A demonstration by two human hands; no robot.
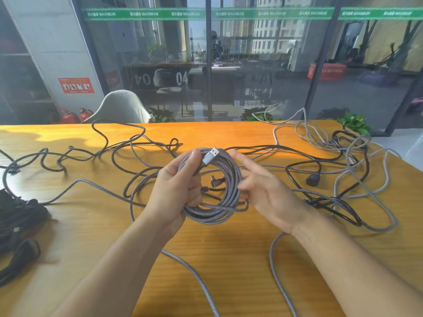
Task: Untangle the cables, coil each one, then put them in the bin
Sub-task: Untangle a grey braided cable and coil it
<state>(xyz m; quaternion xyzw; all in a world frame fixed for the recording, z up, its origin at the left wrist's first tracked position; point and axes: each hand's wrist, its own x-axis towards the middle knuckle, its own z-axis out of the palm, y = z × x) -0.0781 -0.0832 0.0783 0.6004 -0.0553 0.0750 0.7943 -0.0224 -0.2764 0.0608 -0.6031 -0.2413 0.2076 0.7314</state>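
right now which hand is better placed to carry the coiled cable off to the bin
Left. The left hand already grips the grey coil, thumb near its USB plug. The right hand is open, fingers only touching the coil's side. No bin is in view.

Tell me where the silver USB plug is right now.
Head view, centre: the silver USB plug sticks up from the top of the grey coil, beside the left hand thumb.

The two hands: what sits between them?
In the head view, a coiled grey braided cable sits between them. The left hand grips it, silver USB plug on top; the right hand is open beside it.
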